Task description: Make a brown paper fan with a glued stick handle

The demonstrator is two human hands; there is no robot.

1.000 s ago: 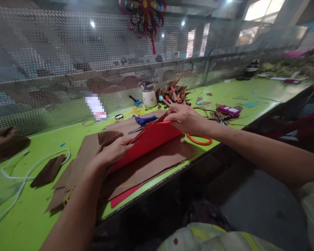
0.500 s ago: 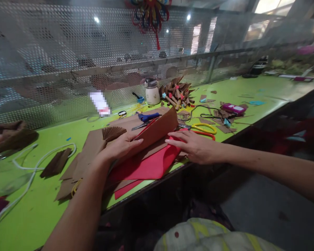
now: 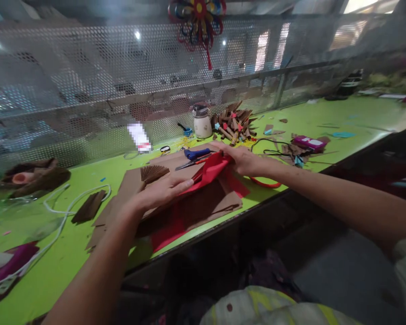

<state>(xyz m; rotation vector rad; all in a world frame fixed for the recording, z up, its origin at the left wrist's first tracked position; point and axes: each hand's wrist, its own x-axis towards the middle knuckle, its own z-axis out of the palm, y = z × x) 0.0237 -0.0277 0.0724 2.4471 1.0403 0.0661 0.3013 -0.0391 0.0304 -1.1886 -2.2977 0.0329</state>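
Note:
A stack of brown paper sheets lies at the near edge of the green table, with red sheets between them. My left hand lies flat with fingers stretched out on the stack's left part. My right hand grips the far corner of a red sheet, which is lifted and folded back over the stack. A pleated brown paper fan rests just beyond my left hand.
Scissors with blue handles lie behind the stack, an orange-handled pair under my right wrist. A white jar, a pile of brown paper cones, a pink object and a white cord sit around. A perforated metal screen backs the table.
My right hand has gone from lying near the table edge to the stack's far corner and taken hold of the red sheet. The raised brown sheet now lies flat under my left hand.

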